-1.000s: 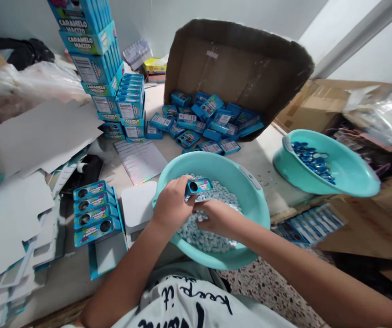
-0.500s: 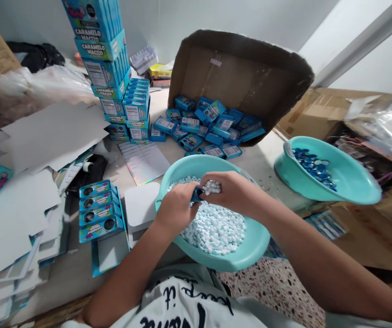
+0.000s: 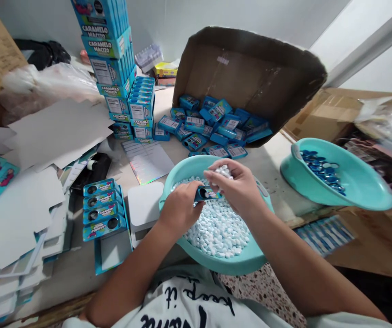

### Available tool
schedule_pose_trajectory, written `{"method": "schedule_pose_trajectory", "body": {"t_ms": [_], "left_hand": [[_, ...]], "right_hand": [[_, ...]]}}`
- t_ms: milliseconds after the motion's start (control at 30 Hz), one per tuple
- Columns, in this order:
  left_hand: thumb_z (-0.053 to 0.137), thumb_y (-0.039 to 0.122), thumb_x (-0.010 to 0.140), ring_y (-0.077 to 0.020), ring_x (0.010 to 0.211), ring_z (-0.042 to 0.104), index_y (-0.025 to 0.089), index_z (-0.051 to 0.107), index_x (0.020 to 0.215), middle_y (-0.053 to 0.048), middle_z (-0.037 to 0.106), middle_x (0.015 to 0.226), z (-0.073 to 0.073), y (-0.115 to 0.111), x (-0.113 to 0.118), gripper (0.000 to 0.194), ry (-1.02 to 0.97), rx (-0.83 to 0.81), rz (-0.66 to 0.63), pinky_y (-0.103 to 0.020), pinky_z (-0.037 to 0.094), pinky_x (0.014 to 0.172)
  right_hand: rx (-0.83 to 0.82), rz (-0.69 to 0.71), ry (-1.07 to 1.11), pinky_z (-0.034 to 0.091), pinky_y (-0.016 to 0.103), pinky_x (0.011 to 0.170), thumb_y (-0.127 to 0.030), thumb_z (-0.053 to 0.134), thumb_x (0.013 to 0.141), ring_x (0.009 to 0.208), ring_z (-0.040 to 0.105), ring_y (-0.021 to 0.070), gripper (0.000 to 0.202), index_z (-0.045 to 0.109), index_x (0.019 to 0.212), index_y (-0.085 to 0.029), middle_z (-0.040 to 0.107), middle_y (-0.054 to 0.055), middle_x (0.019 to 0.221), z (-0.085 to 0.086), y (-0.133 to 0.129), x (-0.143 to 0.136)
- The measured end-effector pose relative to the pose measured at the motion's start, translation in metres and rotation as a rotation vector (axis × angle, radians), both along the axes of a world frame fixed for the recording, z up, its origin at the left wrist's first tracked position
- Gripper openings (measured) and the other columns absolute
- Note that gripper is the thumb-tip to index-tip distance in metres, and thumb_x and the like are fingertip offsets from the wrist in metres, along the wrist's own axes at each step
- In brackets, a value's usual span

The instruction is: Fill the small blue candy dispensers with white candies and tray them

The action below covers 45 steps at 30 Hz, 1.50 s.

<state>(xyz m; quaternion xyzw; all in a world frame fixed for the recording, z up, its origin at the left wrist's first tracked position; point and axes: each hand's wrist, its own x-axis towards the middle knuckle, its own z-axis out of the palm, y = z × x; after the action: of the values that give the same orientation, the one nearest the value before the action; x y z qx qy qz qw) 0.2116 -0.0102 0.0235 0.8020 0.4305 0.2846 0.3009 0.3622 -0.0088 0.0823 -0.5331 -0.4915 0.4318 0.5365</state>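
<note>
1. The Caramelo Macizo box (image 3: 210,193) is in the left hand (image 3: 180,205), above the turquoise basin (image 3: 221,266), which stands at the near edge of the table (image 3: 273,175).
2. The left fingers are closed around the box's left end, leaving its printed right end sticking out.
3. The right hand (image 3: 242,187) is curled into a loose cup around a small heap of white candy pieces (image 3: 224,171), just above the box; whether its fingertips touch the box is unclear.
4. The box looks light and fairly stiff, though its walls might dent under a hard squeeze. Its glossy surface could be slippery, so a gentle hold on the long sides near one end seems best, away from the dark circle on its face.
5. The pieces look hard, smooth and very light; they probably spill easily between spread fingers, so a closed palm suits them better than a fingertip pinch.
</note>
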Motion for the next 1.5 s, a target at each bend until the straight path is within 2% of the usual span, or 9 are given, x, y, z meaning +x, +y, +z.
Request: {"method": "schedule_pose_trajectory", "body": {"t_ms": [100, 233, 500, 800, 967, 1133, 1300, 1500], "left_hand": [[0.064, 0.015, 0.086, -0.0267, 0.100, 0.065, 0.023, 0.059, 0.115, -0.005, 0.069, 0.104, 0.000, -0.001, 0.000, 0.031, -0.010, 0.004, -0.010, -0.035, 0.052, 0.081], [0.066, 0.016, 0.086, -0.0272, 0.101, 0.065, 0.021, 0.060, 0.110, -0.006, 0.070, 0.105, 0.000, -0.001, 0.002, 0.026, 0.023, 0.008, -0.029, -0.036, 0.052, 0.083], [0.066, 0.015, 0.086, -0.0278, 0.100, 0.064, 0.020, 0.059, 0.107, -0.008, 0.069, 0.103, -0.003, -0.003, 0.004, 0.023, 0.100, 0.062, -0.049, -0.037, 0.053, 0.084], [0.065, 0.022, 0.088, -0.0288, 0.101, 0.065, 0.019, 0.058, 0.117, -0.009, 0.069, 0.108, -0.003, -0.003, 0.002, 0.030, 0.074, 0.056, -0.078, -0.038, 0.055, 0.083], [0.064, 0.021, 0.088, -0.0285, 0.101, 0.066, 0.019, 0.059, 0.114, -0.009, 0.070, 0.108, -0.003, -0.003, 0.002, 0.027, 0.068, 0.054, -0.067, -0.037, 0.055, 0.082], [0.068, 0.021, 0.086, -0.0284, 0.102, 0.066, 0.019, 0.060, 0.116, -0.009, 0.071, 0.109, -0.003, -0.003, 0.003, 0.031, 0.068, 0.029, -0.062, -0.037, 0.055, 0.084], [0.069, 0.021, 0.087, -0.0277, 0.101, 0.067, 0.019, 0.061, 0.116, -0.008, 0.071, 0.109, -0.003, -0.003, 0.003, 0.031, 0.040, 0.046, -0.050, -0.039, 0.055, 0.087], [0.068, 0.021, 0.087, -0.0278, 0.101, 0.066, 0.018, 0.061, 0.115, -0.009, 0.071, 0.109, -0.004, -0.003, 0.003, 0.029, 0.047, 0.078, -0.044, -0.039, 0.056, 0.085]], "right_hand": [[0.011, -0.085, 0.218, 0.033, 0.021, 0.045, -0.039, 0.087, 0.068, 0.047, 0.045, 0.0087, 0.037, 0.055, 0.076, -0.022, 0.051, -0.008, 0.057, -0.002, 0.003, -0.010], [0.012, -0.152, 0.332, 0.032, 0.021, 0.045, -0.037, 0.084, 0.067, 0.047, 0.046, 0.0087, 0.040, 0.048, 0.076, -0.024, 0.050, -0.008, 0.058, -0.006, 0.005, -0.022], [0.033, -0.166, 0.224, 0.041, 0.026, 0.052, -0.041, 0.071, 0.076, 0.051, 0.048, 0.0119, 0.039, 0.035, 0.080, -0.027, 0.042, -0.008, 0.062, -0.015, 0.001, -0.026], [0.053, -0.177, 0.236, 0.045, 0.028, 0.057, -0.041, 0.070, 0.077, 0.055, 0.052, 0.0144, 0.034, 0.040, 0.077, -0.027, 0.041, -0.007, 0.058, -0.012, -0.002, -0.026], [0.085, -0.174, 0.198, 0.048, 0.030, 0.058, -0.042, 0.068, 0.080, 0.055, 0.056, 0.0163, 0.031, 0.043, 0.072, -0.026, 0.038, -0.007, 0.052, -0.012, -0.004, -0.025], [0.096, -0.133, 0.209, 0.052, 0.032, 0.062, -0.044, 0.065, 0.085, 0.053, 0.056, 0.0161, 0.036, 0.040, 0.067, -0.025, 0.039, -0.007, 0.051, -0.012, -0.004, -0.022], [0.078, -0.116, 0.254, 0.054, 0.034, 0.065, -0.048, 0.068, 0.081, 0.057, 0.060, 0.0184, 0.039, 0.045, 0.061, -0.025, 0.040, -0.005, 0.050, -0.009, -0.005, -0.020], [0.055, -0.083, 0.255, 0.056, 0.036, 0.066, -0.056, 0.069, 0.082, 0.059, 0.062, 0.0199, 0.049, 0.042, 0.057, -0.024, 0.041, -0.003, 0.052, -0.009, -0.006, -0.019]]}}
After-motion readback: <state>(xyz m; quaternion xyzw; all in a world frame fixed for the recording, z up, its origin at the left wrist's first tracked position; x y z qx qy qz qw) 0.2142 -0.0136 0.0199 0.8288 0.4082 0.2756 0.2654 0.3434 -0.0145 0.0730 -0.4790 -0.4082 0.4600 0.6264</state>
